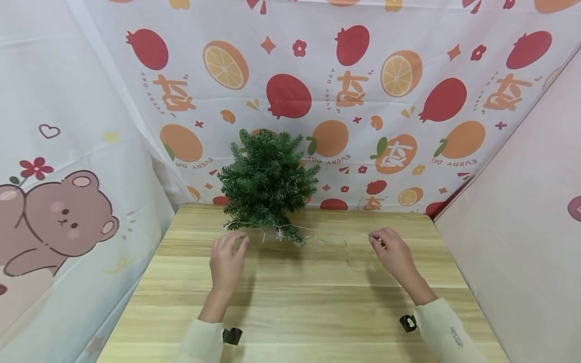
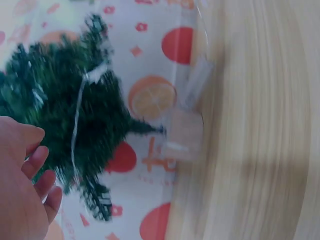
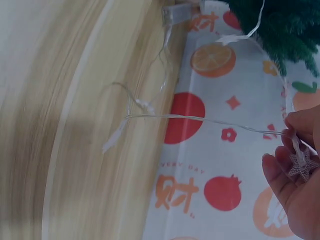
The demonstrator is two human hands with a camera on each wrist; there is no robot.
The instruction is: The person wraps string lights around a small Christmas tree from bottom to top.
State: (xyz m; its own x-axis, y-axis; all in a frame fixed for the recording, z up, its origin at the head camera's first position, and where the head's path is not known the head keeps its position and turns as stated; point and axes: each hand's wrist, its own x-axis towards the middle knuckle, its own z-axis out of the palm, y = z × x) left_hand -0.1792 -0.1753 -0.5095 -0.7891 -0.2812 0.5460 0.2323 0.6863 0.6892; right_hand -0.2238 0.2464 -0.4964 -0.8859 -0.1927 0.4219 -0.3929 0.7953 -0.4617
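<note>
A small green artificial Christmas tree stands near the back of the table. Its pale base shows, blurred, in the left wrist view. Across the tree's front runs a thin string of fairy lights with clear star-shaped bulbs. My right hand pinches the wire between thumb and fingers, right of the tree; one star bulb lies against its fingers. More wire droops towards the tabletop. Beside the lower left branches is my left hand, its fingers loosely bent, with nothing visibly held. A clear battery box sits by the base.
The wood-grain table reaches back to a fruit-printed cloth. A bear-printed cloth hangs at the left and a pale pink one at the right. Dark straps are on both wrists.
</note>
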